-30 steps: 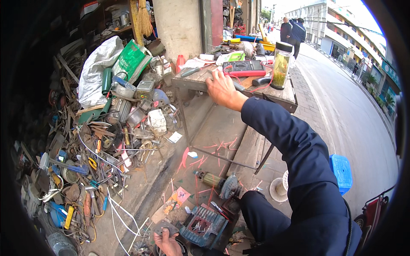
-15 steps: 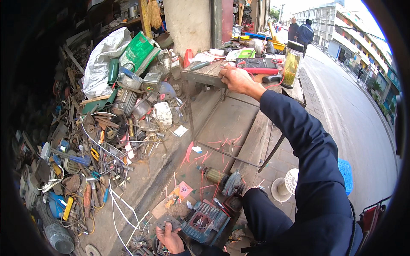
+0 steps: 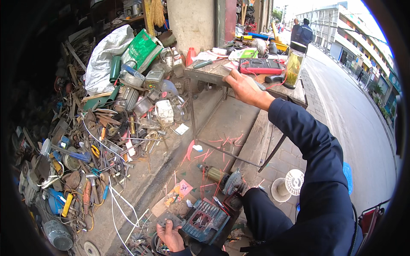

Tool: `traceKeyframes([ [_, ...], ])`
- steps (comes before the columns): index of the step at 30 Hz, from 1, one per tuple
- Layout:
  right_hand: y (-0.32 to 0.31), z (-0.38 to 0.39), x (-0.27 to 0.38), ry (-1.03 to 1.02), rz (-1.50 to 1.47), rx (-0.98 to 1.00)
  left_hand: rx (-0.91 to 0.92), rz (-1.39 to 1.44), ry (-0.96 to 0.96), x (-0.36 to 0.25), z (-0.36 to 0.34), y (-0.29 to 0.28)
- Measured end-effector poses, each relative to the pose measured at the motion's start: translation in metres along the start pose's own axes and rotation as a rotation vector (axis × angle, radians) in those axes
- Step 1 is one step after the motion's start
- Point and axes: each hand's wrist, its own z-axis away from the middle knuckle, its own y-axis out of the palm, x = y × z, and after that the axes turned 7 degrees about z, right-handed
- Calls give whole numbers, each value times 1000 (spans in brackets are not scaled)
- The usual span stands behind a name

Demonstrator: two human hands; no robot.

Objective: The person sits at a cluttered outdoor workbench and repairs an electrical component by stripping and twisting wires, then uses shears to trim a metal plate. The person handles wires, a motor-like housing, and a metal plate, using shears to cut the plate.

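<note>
My left hand (image 3: 171,238), low in the view, pinches a flat grey metal plate (image 3: 169,219) with small holes. Beside it sits a dirty blue-green finned casing (image 3: 205,221) with a dark red opening and small pieces inside. My right hand (image 3: 247,88) is closed at the front edge of the wooden table (image 3: 204,74). A slim grey tool end (image 3: 260,85) sticks out past its knuckles; the tool's kind is hidden. Close by are a red-and-black multimeter (image 3: 261,66), a black handle (image 3: 274,79) and a grey-handled tool (image 3: 203,64).
A tall jar (image 3: 294,64) of yellowish contents stands at the table's right. An opened motor (image 3: 218,177) lies on the ground. Scrap and tools, including a hammer (image 3: 92,179), heap up at left. A white plastic spool (image 3: 294,182) stands by my knee. Two people walk on the road.
My right hand has shifted slightly right and down along the table edge, its fingers more curled, and the grey tool end now shows. The left hand stays with the metal plate.
</note>
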Motion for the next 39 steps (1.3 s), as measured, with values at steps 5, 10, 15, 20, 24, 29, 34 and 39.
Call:
traceKeyframes([
  [5, 9, -44, -26, 507, -382, -467, -32, 14, -11, -2, 6, 5],
  [10, 18, -82, -65, 790, -734, -537, -19, 52, 9, -3, 11, 5],
  [15, 6, -75, -76, 706, -441, -709, -38, 49, 1, -2, 15, 4],
  [20, 18, -61, -54, 791, -551, -393, 48, 44, -34, 8, 14, 12],
  [24, -10, -71, -40, 652, -101, -609, 76, -1, -45, 11, 15, 8],
  [29, -99, -75, -8, 696, -776, -697, 86, 70, -68, 5, 18, 2],
  [34, -118, 7, 95, 427, -1298, -615, 311, 400, -206, -18, 24, 12],
  [39, -106, 102, 230, 501, -1751, -185, 527, 489, -313, -34, 44, 47],
])
